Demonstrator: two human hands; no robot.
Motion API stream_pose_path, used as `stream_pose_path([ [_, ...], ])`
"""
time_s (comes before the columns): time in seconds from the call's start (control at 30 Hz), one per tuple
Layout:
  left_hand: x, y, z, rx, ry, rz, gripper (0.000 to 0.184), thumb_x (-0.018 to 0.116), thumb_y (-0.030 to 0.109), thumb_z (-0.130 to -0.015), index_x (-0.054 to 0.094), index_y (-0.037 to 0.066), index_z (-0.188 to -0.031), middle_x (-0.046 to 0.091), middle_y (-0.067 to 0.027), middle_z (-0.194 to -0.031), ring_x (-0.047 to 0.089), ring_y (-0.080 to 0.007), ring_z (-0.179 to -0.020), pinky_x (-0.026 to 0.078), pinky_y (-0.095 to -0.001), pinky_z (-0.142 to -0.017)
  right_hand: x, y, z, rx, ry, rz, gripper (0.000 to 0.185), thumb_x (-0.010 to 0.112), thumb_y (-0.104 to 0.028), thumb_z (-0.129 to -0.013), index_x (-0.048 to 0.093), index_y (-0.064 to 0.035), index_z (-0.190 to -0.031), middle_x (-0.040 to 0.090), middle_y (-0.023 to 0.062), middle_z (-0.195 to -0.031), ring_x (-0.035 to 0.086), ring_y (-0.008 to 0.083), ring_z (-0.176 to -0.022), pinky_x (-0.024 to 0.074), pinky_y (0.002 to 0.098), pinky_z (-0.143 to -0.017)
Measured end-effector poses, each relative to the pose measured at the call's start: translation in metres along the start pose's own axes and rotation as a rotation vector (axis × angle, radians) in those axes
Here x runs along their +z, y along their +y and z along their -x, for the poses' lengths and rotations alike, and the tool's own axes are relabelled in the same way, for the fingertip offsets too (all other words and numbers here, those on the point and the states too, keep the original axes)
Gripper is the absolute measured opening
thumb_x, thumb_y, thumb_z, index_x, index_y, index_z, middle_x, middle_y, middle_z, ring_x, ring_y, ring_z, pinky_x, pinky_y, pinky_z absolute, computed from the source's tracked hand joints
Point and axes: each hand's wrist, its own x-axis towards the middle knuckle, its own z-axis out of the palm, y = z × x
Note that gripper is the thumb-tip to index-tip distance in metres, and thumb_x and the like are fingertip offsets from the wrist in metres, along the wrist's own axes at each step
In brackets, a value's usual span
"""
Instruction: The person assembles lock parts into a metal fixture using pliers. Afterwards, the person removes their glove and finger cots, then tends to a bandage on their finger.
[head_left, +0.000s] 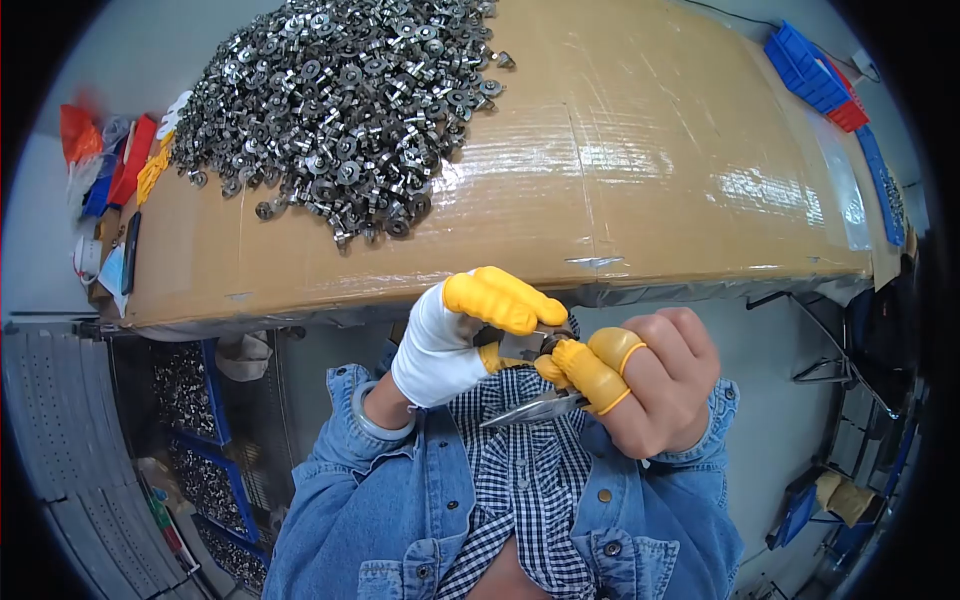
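Note:
My left hand [455,325], in a white glove with yellow-coated fingers, is closed on a small metal part [521,346]. My right hand [645,380] wears yellow finger covers on its thumb and forefinger, which pinch together at the right end of that part. A shiny, pointed metal tool [535,408] sticks out to the left from beneath my right fingers; its handle is hidden in the hand, and I cannot make out its exact kind. Both hands meet in front of my chest, just below the table's front edge.
A large heap of small metal parts [340,110] lies on the cardboard-covered table [640,180]. Blue bins [215,480] of parts stand below left. A blue basket [805,68] and a red one [850,108] sit at the far right, a folding chair [835,355] below.

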Motion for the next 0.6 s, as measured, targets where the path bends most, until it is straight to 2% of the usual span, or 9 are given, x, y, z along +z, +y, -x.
stream_pose_path([
  [0.17, 0.001, -0.005, -0.002, 0.003, -0.021, 0.031, 0.029, 0.069, -0.012, -0.079, 0.061, 0.003, -0.102, 0.065, -0.0173, -0.107, 0.065, -0.0261, -0.101, 0.056, -0.0360, -0.088, 0.000, 0.001, 0.003, 0.001, 0.006, 0.033, 0.023, 0.069, -0.016, -0.053, 0.068, -0.0062, -0.074, 0.056, 0.0011, -0.070, 0.056, 0.0151, -0.064, 0.0353, 0.0274, -0.052],
  [0.27, -0.002, -0.006, -0.005, 0.005, -0.073, 0.046, 0.034, 0.070, -0.012, -0.078, 0.058, 0.002, -0.106, 0.063, -0.0167, -0.111, 0.064, -0.0255, -0.105, 0.053, -0.0367, -0.092, -0.001, 0.003, 0.007, 0.032, -0.035, 0.002, 0.024, 0.070, -0.015, -0.058, 0.068, -0.0056, -0.079, 0.059, 0.0029, -0.076, 0.058, 0.0159, -0.067, 0.0375, 0.0281, -0.052],
  [0.37, -0.001, -0.005, -0.006, -0.067, -0.057, 0.096, 0.040, 0.069, -0.013, -0.078, 0.053, 0.003, -0.111, 0.060, -0.0158, -0.116, 0.062, -0.0246, -0.109, 0.050, -0.0371, -0.096, 0.004, 0.017, 0.007, 0.148, -0.084, -0.265, 0.029, 0.072, -0.017, -0.062, 0.067, -0.0044, -0.088, 0.061, 0.0051, -0.085, 0.059, 0.0179, -0.070, 0.0399, 0.0296, -0.053],
  [0.4, -0.002, -0.003, -0.007, -0.124, -0.066, 0.037, 0.042, 0.068, -0.011, -0.079, 0.049, 0.003, -0.114, 0.058, -0.0142, -0.118, 0.061, -0.0230, -0.109, 0.048, -0.0372, -0.097, 0.010, 0.026, 0.011, 0.163, -0.071, -0.373, 0.032, 0.076, -0.020, -0.067, 0.063, -0.0032, -0.091, 0.062, 0.0070, -0.091, 0.060, 0.0221, -0.071, 0.0432, 0.0326, -0.056],
  [0.47, 0.007, 0.009, -0.019, -0.376, 0.013, -0.060, 0.040, 0.068, -0.010, -0.080, 0.049, 0.002, -0.113, 0.059, -0.0133, -0.117, 0.061, -0.0217, -0.107, 0.049, -0.0367, -0.095, 0.012, 0.044, 0.018, 0.304, -0.167, -0.553, 0.033, 0.078, -0.020, -0.068, 0.060, -0.0033, -0.089, 0.060, 0.0078, -0.086, 0.059, 0.0264, -0.070, 0.0458, 0.0357, -0.058],
  [0.57, 0.000, 0.003, -0.042, -0.367, 0.004, -0.318, 0.040, 0.068, -0.009, -0.079, 0.047, 0.001, -0.112, 0.061, -0.0110, -0.113, 0.063, -0.0205, -0.104, 0.051, -0.0339, -0.091, 0.001, 0.082, 0.017, 0.593, -0.183, -0.620, 0.029, 0.078, -0.019, -0.071, 0.059, -0.0040, -0.088, 0.060, 0.0099, -0.084, 0.060, 0.0278, -0.072, 0.0476, 0.0371, -0.060],
  [0.6, -0.004, -0.001, -0.051, -0.353, 0.014, -0.382, 0.040, 0.068, -0.009, -0.079, 0.047, 0.001, -0.112, 0.062, -0.0105, -0.112, 0.063, -0.0205, -0.103, 0.051, -0.0333, -0.090, -0.001, 0.102, 0.018, 0.588, -0.147, -0.370, 0.027, 0.077, -0.018, -0.072, 0.061, -0.0047, -0.089, 0.060, 0.0105, -0.084, 0.061, 0.0279, -0.073, 0.0481, 0.0378, -0.060],
])
